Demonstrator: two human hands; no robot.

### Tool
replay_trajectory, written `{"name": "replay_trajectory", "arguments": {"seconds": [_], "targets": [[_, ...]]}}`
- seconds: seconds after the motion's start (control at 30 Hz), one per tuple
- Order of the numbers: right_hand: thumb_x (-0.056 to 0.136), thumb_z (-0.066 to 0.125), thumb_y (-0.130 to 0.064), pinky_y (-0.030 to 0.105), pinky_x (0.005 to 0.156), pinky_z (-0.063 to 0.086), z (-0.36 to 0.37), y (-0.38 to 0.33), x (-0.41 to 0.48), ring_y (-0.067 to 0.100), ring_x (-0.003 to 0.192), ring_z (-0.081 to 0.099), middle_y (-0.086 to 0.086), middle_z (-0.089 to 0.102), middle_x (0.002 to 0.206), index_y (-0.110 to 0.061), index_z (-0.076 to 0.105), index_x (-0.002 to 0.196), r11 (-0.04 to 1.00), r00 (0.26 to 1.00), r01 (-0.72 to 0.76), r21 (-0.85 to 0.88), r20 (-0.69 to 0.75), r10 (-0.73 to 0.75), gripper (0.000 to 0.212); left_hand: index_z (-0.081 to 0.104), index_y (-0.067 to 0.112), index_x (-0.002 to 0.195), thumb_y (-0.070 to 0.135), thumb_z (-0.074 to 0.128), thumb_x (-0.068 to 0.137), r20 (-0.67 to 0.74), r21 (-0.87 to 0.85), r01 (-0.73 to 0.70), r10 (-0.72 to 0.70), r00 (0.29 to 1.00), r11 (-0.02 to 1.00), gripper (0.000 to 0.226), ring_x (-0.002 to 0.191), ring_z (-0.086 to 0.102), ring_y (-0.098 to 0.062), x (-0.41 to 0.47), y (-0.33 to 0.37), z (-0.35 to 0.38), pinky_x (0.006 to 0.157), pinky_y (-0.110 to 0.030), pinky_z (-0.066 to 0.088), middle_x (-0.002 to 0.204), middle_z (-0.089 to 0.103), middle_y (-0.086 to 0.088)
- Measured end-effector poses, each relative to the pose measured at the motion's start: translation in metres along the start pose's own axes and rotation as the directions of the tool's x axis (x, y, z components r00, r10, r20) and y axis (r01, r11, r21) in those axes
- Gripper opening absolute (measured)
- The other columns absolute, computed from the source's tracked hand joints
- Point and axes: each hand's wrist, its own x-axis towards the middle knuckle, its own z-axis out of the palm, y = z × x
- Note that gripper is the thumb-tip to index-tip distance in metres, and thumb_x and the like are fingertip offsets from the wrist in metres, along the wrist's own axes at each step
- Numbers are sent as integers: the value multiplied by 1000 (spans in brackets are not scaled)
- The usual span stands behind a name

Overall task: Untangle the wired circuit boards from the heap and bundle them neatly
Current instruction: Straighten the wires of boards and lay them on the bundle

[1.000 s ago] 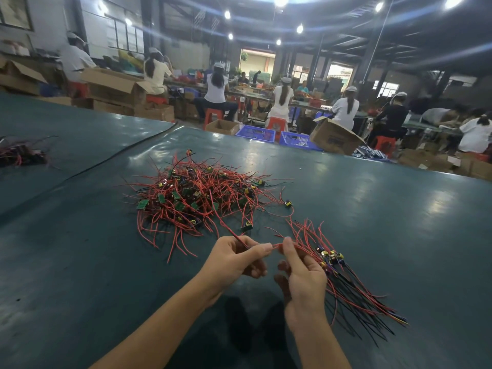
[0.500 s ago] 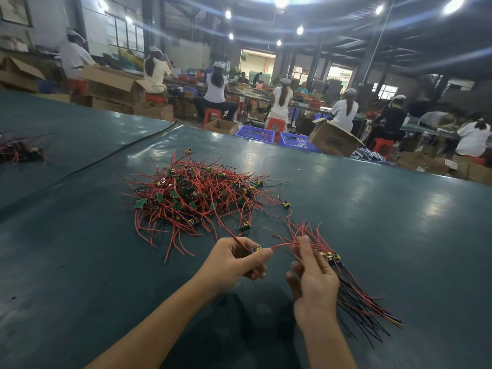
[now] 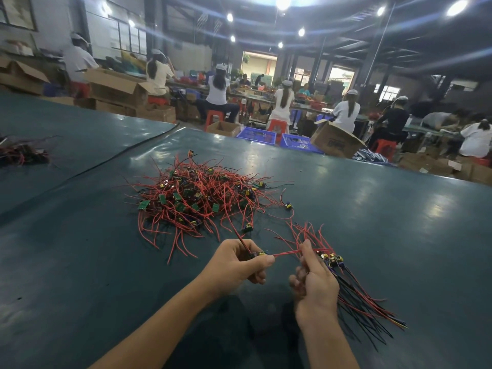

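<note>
Pinching a small board [image 3: 259, 253] in your left hand [image 3: 237, 265], you clench the bundle [image 3: 354, 291] in your right hand [image 3: 315, 286], seemingly its red wire [image 3: 286, 253] too; tabletop [image 3: 399, 222] spreads wide rightward to its far edge.

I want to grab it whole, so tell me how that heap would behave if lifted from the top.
Likely floppy: the heap is thin wires curling loosely in every direction. It would probably rise as one tangled clump with ends trailing, since the wires cross and loop through each other. Probably light too, as the boards are small.
</note>
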Motion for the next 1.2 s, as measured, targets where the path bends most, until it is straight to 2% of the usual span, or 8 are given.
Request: {"name": "replay_trajectory", "arguments": {"seconds": [0.17, 0.3, 0.47, 0.53, 0.6, 0.73, 1.0, 1.2], "targets": [[76, 74, -40, 19, 38, 34, 0, 7, -5, 4, 41, 37, -7, 49, 50, -20, 71, 57, 981, 984, 121, -151, 149, -99, 28, 64, 7, 75, 36, 72, 73, -28, -70, 9, -11, 1000, 997, 30, 54, 62, -18, -3, 7, -1, 57, -24, 52, 61, 66, -14], [68, 73, -44, 29, 55, 54, 7, 18, -17, 18, 60, 64, 7, 71, 68, -19, 78, 73, 954, 941, 138, -267, 336, -42, 26, 65, 6, 77, 42, 69, 72, 15, -6, 5, -5, 1000, 1000, 36, 59, 66, -19, -3, 7, -1, 61, -26, 55, 62, 68, -6], [66, 79, -34, 46, 74, 45, 11, 16, -20, 31, 78, 53, 22, 59, 81, -14, 75, 64, 979, 975, 32, -202, 220, 13, 20, 62, 7, 74, 34, 70, 76, 20, 58, -25, 24, 1000, 998, 28, 57, 65, -15, -2, 7, -1, 61, -25, 55, 59, 67, -2], [71, 81, -27, 42, 69, 45, 10, 15, -19, 30, 74, 50, 17, 55, 77, -11, 73, 65, 986, 986, -49, -160, 153, 73, 19, 61, 10, 72, 25, 70, 83, 28, 86, -32, 29, 999, 996, 20, 58, 65, -16, -2, 5, 0, 63, -28, 55, 59, 67, -1], [76, 80, -23, 29, 53, 42, 12, 12, -16, 22, 57, 45, 9, 49, 62, -9, 67, 68, 986, 990, -115, -118, 71, 124, 21, 61, 13, 71, 17, 68, 88, 35, 117, -33, 29, 999, 993, 19, 59, 65, -17, -1, 4, 1, 65, -31, 55, 58, 67, -1], [81, 77, -19, 17, 32, 28, 9, 2, -8, 6, 33, 30, -5, 36, 42, -9, 63, 68, 991, 989, -131, -2, -69, 130, 22, 58, 15, 68, 13, 68, 88, 56, 124, -13, 6, 998, 992, 23, 58, 64, -17, -1, 5, -1, 64, -30, 55, 59, 68, -4], [84, 75, -13, 16, 32, 24, -2, -9, 7, 3, 31, 30, -9, 43, 41, -9, 62, 68, 983, 973, 14, 181, -228, 28, 21, 53, 12, 67, 8, 70, 85, 45, 37, 34, -36, 998, 999, 25, 52, 64, -15, -3, 8, -2, 59, -27, 53, 54, 62, -5], [84, 75, -16, 18, 36, 25, -3, -8, 4, 5, 38, 30, -7, 42, 49, -14, 63, 66, 984, 980, 149, 101, -149, -133, 22, 70, 7, 73, 41, 78, 59, -171, -158, 21, -48, 984, 987, 37, 52, 59, -15, -1, 13, -6, 55, -21, 51, 62, 68, -14]]}}
